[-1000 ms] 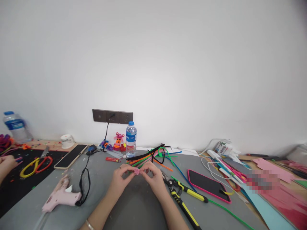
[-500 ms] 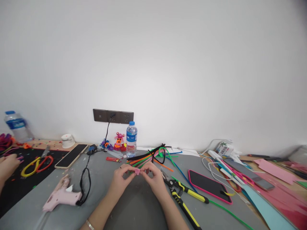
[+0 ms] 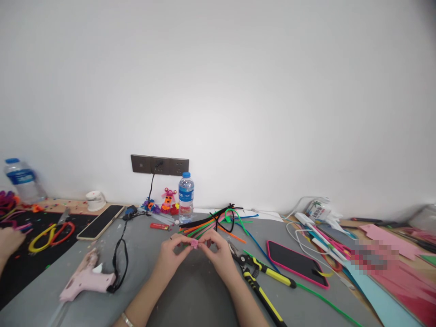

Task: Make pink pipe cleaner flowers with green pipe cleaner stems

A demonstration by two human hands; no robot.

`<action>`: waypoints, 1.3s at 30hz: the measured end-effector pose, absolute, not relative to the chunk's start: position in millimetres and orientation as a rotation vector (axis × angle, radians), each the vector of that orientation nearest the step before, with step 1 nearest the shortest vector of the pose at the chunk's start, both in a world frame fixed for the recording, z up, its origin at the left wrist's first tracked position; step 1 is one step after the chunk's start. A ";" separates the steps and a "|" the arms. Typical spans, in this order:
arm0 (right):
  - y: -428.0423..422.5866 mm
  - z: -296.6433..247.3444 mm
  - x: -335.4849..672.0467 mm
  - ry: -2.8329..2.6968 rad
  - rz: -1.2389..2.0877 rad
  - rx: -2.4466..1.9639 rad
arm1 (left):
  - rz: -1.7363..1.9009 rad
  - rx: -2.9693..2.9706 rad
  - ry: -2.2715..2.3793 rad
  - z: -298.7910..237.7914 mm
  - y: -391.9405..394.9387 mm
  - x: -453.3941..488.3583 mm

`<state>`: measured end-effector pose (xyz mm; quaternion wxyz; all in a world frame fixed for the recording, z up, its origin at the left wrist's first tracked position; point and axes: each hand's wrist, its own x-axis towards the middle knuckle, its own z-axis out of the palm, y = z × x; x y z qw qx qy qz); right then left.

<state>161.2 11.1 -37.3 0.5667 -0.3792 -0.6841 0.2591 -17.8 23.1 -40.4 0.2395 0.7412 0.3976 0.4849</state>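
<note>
Between my fingertips is a small pink fuzzy piece (image 3: 194,244), apparently coiled pipe cleaner. My left hand (image 3: 174,255) pinches it from the left, while my right hand (image 3: 215,250) grips its right side. Both hands are closed on it above the grey mat (image 3: 190,290). Just behind them lies a bundle of coloured pipe cleaners (image 3: 204,223) in black, orange, green and pink. To the right of my right hand rest wire pliers (image 3: 260,272) with yellow and black handles.
A pink glue gun (image 3: 88,278) with its cord lies left, near a phone (image 3: 101,222) and scissors (image 3: 52,237). A water bottle (image 3: 185,197) stands behind. Right are a pink-framed phone (image 3: 296,263) and coloured paper (image 3: 368,290). Another person's hand (image 3: 10,240) is at far left.
My hands keep their pinch on the pink piece, almost unmoved. The other person's hand at far left has shifted slightly down and left. The view has turned very slightly.
</note>
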 end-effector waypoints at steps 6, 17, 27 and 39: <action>11.2 -36.4 162.0 -1.616 0.608 -0.912 | 1.323 2.015 1.101 -38.2 22.5 -16.5; 12.8 -42.3 159.7 -1.625 0.586 -0.953 | 1.313 1.916 1.096 -42.3 25.0 -16.9; 11.6 -45.1 154.3 -1.583 0.553 -0.990 | 1.287 1.625 1.043 -46.7 26.5 -15.5; 12.5 -45.6 152.5 -1.505 0.625 -0.996 | 1.285 1.617 1.009 -45.8 25.0 -14.6</action>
